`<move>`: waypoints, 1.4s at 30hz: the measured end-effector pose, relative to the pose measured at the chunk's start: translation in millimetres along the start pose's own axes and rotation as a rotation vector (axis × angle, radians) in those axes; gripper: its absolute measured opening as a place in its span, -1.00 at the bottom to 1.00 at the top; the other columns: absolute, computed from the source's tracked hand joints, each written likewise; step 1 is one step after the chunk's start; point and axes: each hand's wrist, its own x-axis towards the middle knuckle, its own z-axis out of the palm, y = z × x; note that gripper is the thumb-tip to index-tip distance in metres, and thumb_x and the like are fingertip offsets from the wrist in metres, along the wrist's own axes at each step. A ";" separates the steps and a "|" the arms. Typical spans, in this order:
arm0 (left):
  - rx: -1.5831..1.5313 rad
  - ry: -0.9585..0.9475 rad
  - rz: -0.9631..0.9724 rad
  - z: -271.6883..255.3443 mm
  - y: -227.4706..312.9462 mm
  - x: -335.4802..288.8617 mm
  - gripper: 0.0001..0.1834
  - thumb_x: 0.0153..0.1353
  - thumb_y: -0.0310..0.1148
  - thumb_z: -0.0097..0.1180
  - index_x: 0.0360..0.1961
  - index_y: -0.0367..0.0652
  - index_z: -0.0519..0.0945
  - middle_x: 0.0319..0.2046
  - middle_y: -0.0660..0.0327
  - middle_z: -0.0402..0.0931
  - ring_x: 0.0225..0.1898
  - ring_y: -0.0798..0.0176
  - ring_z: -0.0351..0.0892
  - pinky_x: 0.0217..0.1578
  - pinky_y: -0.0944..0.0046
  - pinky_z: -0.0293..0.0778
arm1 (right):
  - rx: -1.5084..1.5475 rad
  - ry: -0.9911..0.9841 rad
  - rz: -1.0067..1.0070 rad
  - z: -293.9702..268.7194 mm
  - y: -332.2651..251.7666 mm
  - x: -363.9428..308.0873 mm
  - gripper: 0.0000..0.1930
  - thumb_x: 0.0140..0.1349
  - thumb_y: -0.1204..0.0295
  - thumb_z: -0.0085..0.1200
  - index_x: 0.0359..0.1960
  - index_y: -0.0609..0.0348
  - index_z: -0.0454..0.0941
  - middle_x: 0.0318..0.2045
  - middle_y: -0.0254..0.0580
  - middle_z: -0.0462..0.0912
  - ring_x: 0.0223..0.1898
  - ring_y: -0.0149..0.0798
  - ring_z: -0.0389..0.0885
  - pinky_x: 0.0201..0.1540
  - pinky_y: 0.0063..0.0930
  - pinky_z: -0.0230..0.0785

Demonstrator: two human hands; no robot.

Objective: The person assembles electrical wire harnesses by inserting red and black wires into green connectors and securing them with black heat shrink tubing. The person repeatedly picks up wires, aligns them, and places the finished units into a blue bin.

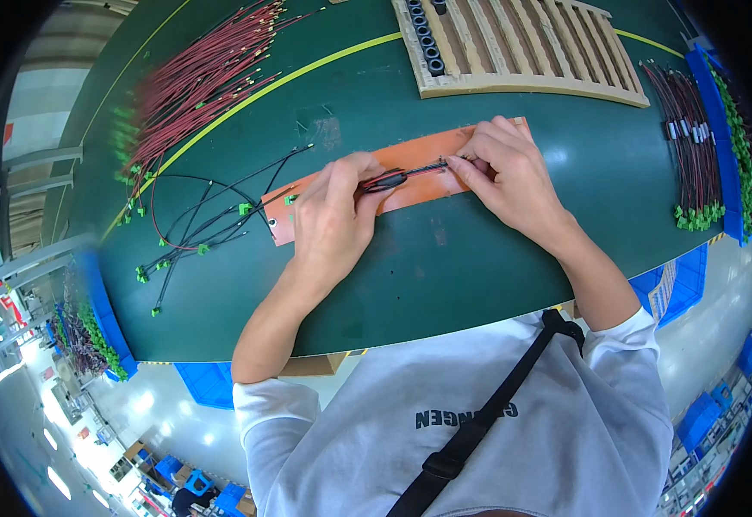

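Observation:
A long orange board (419,152) lies aslant on the green table in front of me. Above it, a red and black wire pair (427,169) with a dark sleeve-like piece (386,181) runs between my hands. My left hand (334,207) is closed round the sleeve end of the wires. At the other end, my right hand (507,168) pinches the wire tips between thumb and forefinger, over the board's right part. Small green connectors (290,199) show at the board's left end, beside my left hand. The fingertips hide part of the wires.
Loose black wires with green connectors (195,215) lie left of the board. A bundle of red wires (212,73) spreads at the far left. A slotted wooden rack (522,84) with black rings stands at the back. Finished-looking wire bundles (690,155) lie right, beside a blue bin (720,142).

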 end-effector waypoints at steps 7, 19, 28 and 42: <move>-0.070 -0.048 0.053 17.5 6.7 19.8 -0.56 0.12 -0.63 0.40 -0.01 -0.26 0.48 -0.18 0.05 0.75 -0.12 0.10 0.80 -0.17 0.21 0.71 | 0.007 -0.009 0.070 -12.8 6.9 -5.9 -0.81 0.24 0.46 0.30 -0.47 0.18 0.53 -0.46 -0.27 0.55 -0.35 -0.17 0.45 -0.17 -0.26 0.26; -0.225 -0.027 0.002 30.6 10.9 24.1 -0.59 0.10 -0.64 0.42 -0.05 -0.28 0.53 -0.17 0.05 0.70 -0.12 0.12 0.79 -0.14 0.21 0.73 | 0.134 0.084 0.201 -27.9 34.9 -14.6 -0.75 0.32 0.45 0.25 -0.50 0.19 0.48 -0.57 -0.30 0.44 -0.41 -0.23 0.38 -0.14 -0.29 0.19; -0.328 -0.156 -0.086 21.1 6.1 32.7 -0.64 0.06 -0.63 0.46 -0.13 -0.26 0.58 -0.20 0.12 0.70 -0.13 0.22 0.77 -0.10 0.25 0.71 | 0.239 0.057 0.232 -32.4 37.8 -21.1 -0.76 0.33 0.44 0.26 -0.48 0.18 0.49 -0.59 -0.34 0.35 -0.43 -0.29 0.28 -0.13 -0.36 0.19; -0.399 -0.591 -0.120 1.0 11.8 88.4 -0.61 0.16 -0.44 0.45 0.03 -0.22 0.69 -0.20 0.27 0.71 -0.28 0.42 0.49 -0.16 0.37 0.48 | 0.208 0.105 0.235 -31.6 41.6 -15.8 -0.76 0.33 0.41 0.26 -0.48 0.19 0.53 -0.60 -0.34 0.32 -0.45 -0.28 0.28 -0.17 -0.34 0.20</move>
